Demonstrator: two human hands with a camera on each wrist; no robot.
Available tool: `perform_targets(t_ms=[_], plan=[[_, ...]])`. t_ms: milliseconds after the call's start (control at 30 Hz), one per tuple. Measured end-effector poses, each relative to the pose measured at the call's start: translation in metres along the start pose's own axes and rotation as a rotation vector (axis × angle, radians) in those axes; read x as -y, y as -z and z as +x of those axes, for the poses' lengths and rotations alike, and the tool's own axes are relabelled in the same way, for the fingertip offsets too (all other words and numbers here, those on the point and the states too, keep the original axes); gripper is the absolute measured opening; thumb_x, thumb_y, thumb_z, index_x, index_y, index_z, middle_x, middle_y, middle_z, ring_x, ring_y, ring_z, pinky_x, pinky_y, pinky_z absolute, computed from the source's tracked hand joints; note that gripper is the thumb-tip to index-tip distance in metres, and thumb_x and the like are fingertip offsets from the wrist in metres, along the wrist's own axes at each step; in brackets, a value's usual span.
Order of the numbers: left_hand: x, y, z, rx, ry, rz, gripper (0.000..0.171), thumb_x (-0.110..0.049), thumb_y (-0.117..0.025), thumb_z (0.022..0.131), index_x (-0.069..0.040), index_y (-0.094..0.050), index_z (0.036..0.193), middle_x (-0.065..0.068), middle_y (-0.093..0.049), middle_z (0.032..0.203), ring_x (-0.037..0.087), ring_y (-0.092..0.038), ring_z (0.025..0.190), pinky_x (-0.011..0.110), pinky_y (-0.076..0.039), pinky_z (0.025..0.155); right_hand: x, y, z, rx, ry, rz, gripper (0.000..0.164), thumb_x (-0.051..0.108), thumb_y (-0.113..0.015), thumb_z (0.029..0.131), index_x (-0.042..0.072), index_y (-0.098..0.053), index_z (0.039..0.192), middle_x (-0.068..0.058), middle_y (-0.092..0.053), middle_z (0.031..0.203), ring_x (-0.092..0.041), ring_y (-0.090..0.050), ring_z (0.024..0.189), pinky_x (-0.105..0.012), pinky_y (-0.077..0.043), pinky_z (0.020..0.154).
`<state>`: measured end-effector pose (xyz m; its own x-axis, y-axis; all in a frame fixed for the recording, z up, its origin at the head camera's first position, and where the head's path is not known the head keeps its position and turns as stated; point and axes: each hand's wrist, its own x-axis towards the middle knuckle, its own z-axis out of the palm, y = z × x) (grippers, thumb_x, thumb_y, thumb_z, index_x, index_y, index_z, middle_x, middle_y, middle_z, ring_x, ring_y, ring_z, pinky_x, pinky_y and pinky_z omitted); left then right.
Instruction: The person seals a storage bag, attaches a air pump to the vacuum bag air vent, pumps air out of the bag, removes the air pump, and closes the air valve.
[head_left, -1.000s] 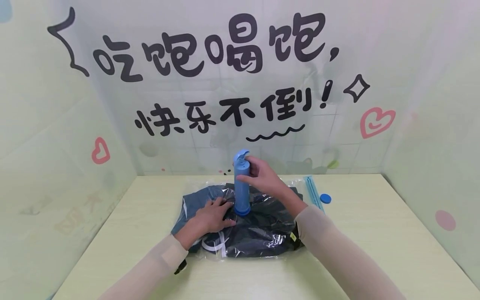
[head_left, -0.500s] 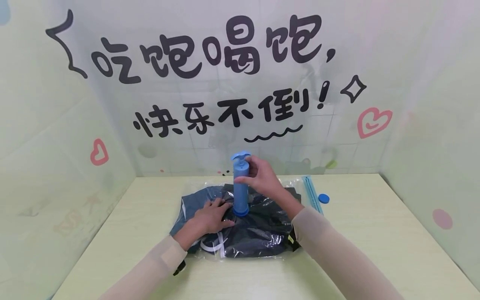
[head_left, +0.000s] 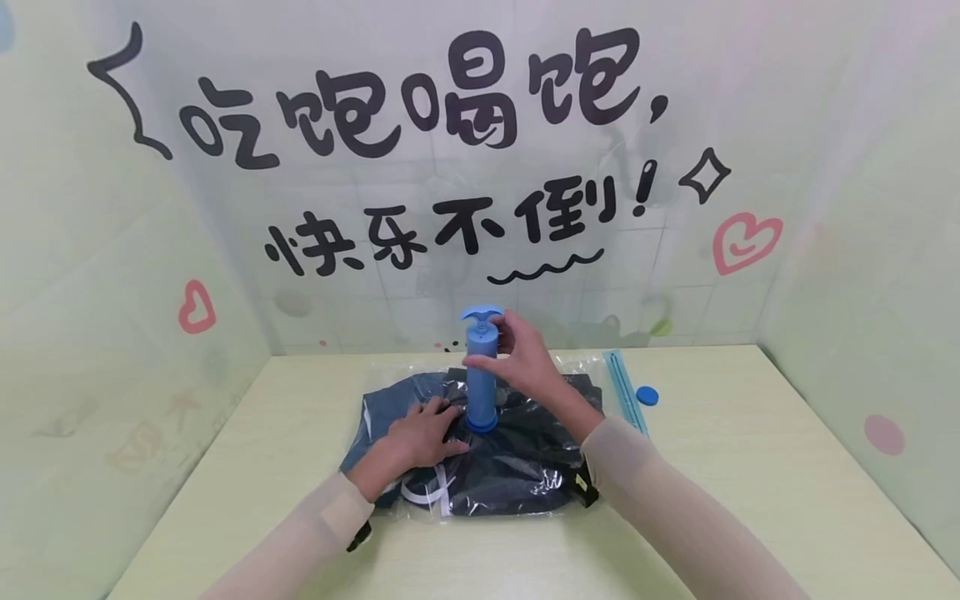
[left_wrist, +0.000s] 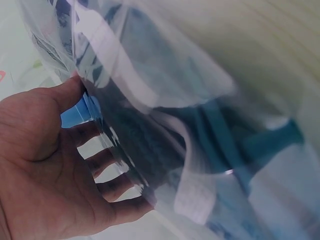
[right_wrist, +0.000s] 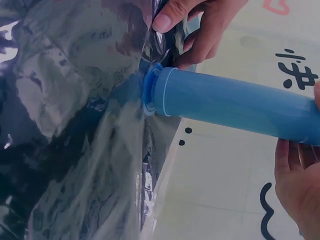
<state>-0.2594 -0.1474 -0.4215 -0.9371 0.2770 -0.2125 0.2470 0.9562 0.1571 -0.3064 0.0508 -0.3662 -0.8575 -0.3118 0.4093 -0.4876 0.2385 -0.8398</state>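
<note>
Gripping an upright light-blue plastic pump by the upper part of its barrel, a person's right hand holds it near the centre of the frame, thumb across the front and fingers behind, apparently to keep the tall cylinder from tipping. Just above the grip, a curved blue handle tops the pump; below, its round, darker blue base sits on a clear plastic bag packed with dark and teal fabric. Spread rather than closed, the left hand presses on the bag just left of that base, fingers extended, a placement that seems meant to hold the slick film steady where pump and plastic meet. In the right wrist view, the base touches the film beside the left hand's fingers. A white fabric band shows through the plastic at lower left of centre. Set to the right on the pale wood-grain tabletop, probably to stay out of the way, are a light-blue strip by the bag's edge and, just beside it, a round blue cap. Black Chinese lettering fills the back wall above.
</note>
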Motion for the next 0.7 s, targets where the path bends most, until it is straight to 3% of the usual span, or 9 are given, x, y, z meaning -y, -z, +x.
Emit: perform_targets(t_ms=[167,333,533,700], plan=[[-0.001,-0.001,0.000,0.003,0.001,-0.006,0.067,-0.050,-0.066,0.097,-0.015,-0.048,0.152,0.015,-0.036,0.156,0.045,-0.036,0.137,0.068,-0.042,0.094,-0.003,0.004,0.002,0.073,-0.016,0.140,0.063,0.017,-0.082,0.089,0.001,-0.045,0.139,-0.016,-0.058,0.132,-0.030,-0.061,0.118,-0.049,-0.048,0.099],[-0.001,0.000,0.001,0.009,0.007,-0.004,0.067,-0.050,-0.065,0.098,-0.016,-0.048,0.153,0.014,-0.035,0.156,0.045,-0.035,0.138,0.068,-0.042,0.095,0.000,0.009,0.004,0.163,0.022,0.249,0.063,0.009,-0.075,0.093,0.001,-0.040,0.145,-0.018,-0.054,0.141,-0.030,-0.057,0.125,-0.048,-0.045,0.102],[-0.001,0.000,0.001,0.007,0.010,0.005,0.066,-0.050,-0.064,0.098,-0.016,-0.048,0.153,0.014,-0.035,0.156,0.045,-0.036,0.137,0.067,-0.043,0.095,0.001,0.017,0.007,0.238,0.067,0.265,0.054,-0.001,-0.065,0.098,-0.004,-0.042,0.147,-0.020,-0.052,0.146,-0.029,-0.054,0.129,-0.043,-0.045,0.104],[0.000,-0.002,0.001,-0.002,0.004,0.008,0.066,-0.050,-0.065,0.098,-0.016,-0.049,0.152,0.015,-0.036,0.155,0.046,-0.036,0.136,0.067,-0.043,0.094,0.002,0.020,0.007,0.251,0.039,0.188,0.053,0.002,-0.066,0.099,-0.009,-0.044,0.146,-0.023,-0.054,0.142,-0.033,-0.056,0.127,-0.039,-0.048,0.100]])
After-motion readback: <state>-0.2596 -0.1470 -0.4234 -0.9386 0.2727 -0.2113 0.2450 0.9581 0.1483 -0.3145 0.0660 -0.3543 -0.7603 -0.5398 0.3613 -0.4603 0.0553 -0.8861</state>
